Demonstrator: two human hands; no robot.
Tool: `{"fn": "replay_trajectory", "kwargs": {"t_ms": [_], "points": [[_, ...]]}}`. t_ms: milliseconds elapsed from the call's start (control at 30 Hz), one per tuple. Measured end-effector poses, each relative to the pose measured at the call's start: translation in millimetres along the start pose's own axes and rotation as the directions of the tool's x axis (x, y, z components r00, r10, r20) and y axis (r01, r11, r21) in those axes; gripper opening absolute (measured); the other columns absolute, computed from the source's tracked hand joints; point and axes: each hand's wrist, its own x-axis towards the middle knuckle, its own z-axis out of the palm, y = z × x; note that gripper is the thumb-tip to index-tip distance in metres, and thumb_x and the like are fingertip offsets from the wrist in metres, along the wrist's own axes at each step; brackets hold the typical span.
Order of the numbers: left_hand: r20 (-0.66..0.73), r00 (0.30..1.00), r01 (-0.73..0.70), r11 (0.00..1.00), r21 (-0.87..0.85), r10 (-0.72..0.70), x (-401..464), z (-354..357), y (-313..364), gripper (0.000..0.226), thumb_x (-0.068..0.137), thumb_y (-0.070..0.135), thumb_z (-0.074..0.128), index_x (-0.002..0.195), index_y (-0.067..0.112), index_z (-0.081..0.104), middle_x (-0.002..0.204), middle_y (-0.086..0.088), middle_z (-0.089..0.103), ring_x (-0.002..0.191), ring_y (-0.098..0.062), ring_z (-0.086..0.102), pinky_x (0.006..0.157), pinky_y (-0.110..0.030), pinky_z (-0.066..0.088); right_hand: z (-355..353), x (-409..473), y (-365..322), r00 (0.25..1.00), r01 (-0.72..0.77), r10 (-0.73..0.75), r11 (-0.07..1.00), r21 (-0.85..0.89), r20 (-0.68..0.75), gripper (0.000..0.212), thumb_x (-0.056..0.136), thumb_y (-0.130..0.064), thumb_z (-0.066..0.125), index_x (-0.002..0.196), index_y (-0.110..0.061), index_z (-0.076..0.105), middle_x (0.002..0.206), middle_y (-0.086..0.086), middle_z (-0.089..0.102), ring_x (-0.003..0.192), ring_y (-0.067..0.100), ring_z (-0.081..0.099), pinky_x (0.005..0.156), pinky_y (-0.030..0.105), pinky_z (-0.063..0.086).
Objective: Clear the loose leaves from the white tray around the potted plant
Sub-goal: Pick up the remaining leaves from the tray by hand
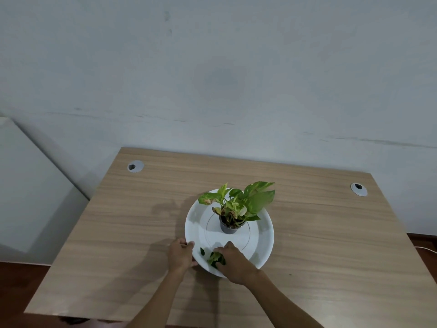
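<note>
Sitting a little right of centre in the lower half of the frame, the round white tray [261, 245] rests flat on the tabletop [118, 233], with a small dark pot [228, 228] standing upright near its middle. The potted plant [238, 202] rises from it, its largest leaves fanning toward the upper right of the frame and a smaller one reaching to the upper left. The loose leaves [214, 258] lie in a small heap on the tray's lower left part, just inside the rim, with one dark leaf [202, 251] lying apart to their left, its long axis running roughly up and down the frame.

The left hand [181, 255] grips the tray's lower left rim, thumb over the edge and fingers curled beneath. The right hand [234, 262] is over the tray's lower part, fingers curled down onto the heap of leaves, gathering them under the fingertips.

The tabletop is pale wood-grain laminate, its grain running across the frame, with two round grey cable grommets, one [135, 166] at the upper left corner and one [359, 189] at the upper right. Behind it stands a plain pale wall [212, 79] with faint scuff lines. A white panel [30, 185] leans at the left, and dark reddish floor [21, 287] shows at the lower left.
</note>
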Motion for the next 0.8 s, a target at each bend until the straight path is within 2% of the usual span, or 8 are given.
{"fn": "replay_trajectory", "kwargs": {"t_ms": [333,400,467,533,600,667,733,800], "points": [[0.039,0.996,-0.086,0.994,0.067,0.084,3,-9,-3,0.02,0.088,0.015,0.065,0.098,0.007,0.05,0.096,-0.013,0.065,0.079,-0.029,0.069,0.061,-0.044,0.061,-20,2,5,0.991,0.089,-0.088,0.996,0.006,-0.097,0.046,0.091,-0.021,0.053,0.136,-0.028,0.049,0.132,0.002,0.048,0.124,0.021,0.044,0.097,0.037,0.044],[0.009,0.975,-0.217,0.955,0.204,0.22,3,-10,-2,0.022,0.087,0.018,0.065,0.1,0.009,0.05,0.099,-0.009,0.064,0.087,-0.026,0.066,0.067,-0.043,0.059,-23,1,5,0.993,0.097,-0.097,0.995,-0.007,-0.071,0.047,0.092,-0.02,0.052,0.138,-0.028,0.047,0.136,0.002,0.046,0.127,0.021,0.042,0.099,0.039,0.043],[0.023,0.881,-0.423,0.764,0.488,0.473,6,-12,-2,0.031,0.086,0.023,0.065,0.111,0.012,0.051,0.112,-0.002,0.057,0.104,-0.021,0.056,0.077,-0.037,0.052,-26,2,3,0.994,0.094,-0.094,0.996,0.0,-0.063,0.049,0.092,-0.019,0.05,0.14,-0.028,0.044,0.141,0.002,0.044,0.13,0.021,0.039,0.103,0.039,0.041],[0.195,0.781,-0.582,0.579,0.571,0.593,6,-13,5,0.041,0.087,0.028,0.063,0.125,0.019,0.049,0.124,0.005,0.049,0.116,-0.014,0.046,0.085,-0.033,0.048,-28,2,3,0.996,0.083,-0.083,0.997,-0.005,-0.04,0.054,0.091,-0.018,0.051,0.143,-0.027,0.041,0.142,0.005,0.041,0.131,0.024,0.037,0.104,0.039,0.039],[0.433,0.723,-0.678,0.43,0.596,0.539,8,-10,12,0.043,0.091,0.031,0.057,0.132,0.022,0.048,0.131,0.006,0.05,0.123,-0.014,0.045,0.095,-0.031,0.044,-26,1,6,0.998,0.058,-0.059,0.998,-0.032,-0.016,0.059,0.087,-0.02,0.052,0.144,-0.024,0.038,0.141,0.01,0.041,0.13,0.029,0.038,0.104,0.041,0.039],[0.553,0.683,-0.714,0.278,0.642,0.477,11,-6,15,0.043,0.094,0.03,0.051,0.135,0.02,0.047,0.138,0.001,0.049,0.13,-0.018,0.042,0.104,-0.03,0.039,-23,-2,8,0.999,0.002,-0.004,0.999,-0.044,-0.034,0.061,0.085,-0.025,0.053,0.144,-0.024,0.039,0.133,0.013,0.042,0.125,0.033,0.041,0.101,0.041,0.041],[0.439,0.7,-0.679,0.336,0.653,0.563,14,-2,13,0.044,0.095,0.025,0.049,0.137,0.016,0.045,0.145,-0.005,0.042,0.136,-0.023,0.036,0.109,-0.036,0.038,-18,-5,10,0.998,-0.032,0.029,0.999,-0.041,-0.049,0.06,0.084,-0.032,0.053,0.142,-0.028,0.039,0.126,0.013,0.043,0.119,0.034,0.045,0.098,0.041,0.044],[0.194,0.821,-0.532,0.596,0.602,0.537,14,-1,14,0.044,0.094,0.016,0.05,0.137,0.012,0.042,0.141,-0.01,0.043,0.132,-0.028,0.039,0.105,-0.041,0.041,-16,-6,10,1.0,-0.01,0.009,0.998,-0.068,-0.015,0.062,0.085,-0.032,0.054,0.143,-0.03,0.035,0.125,0.012,0.041,0.117,0.033,0.045,0.096,0.043,0.045]]}}
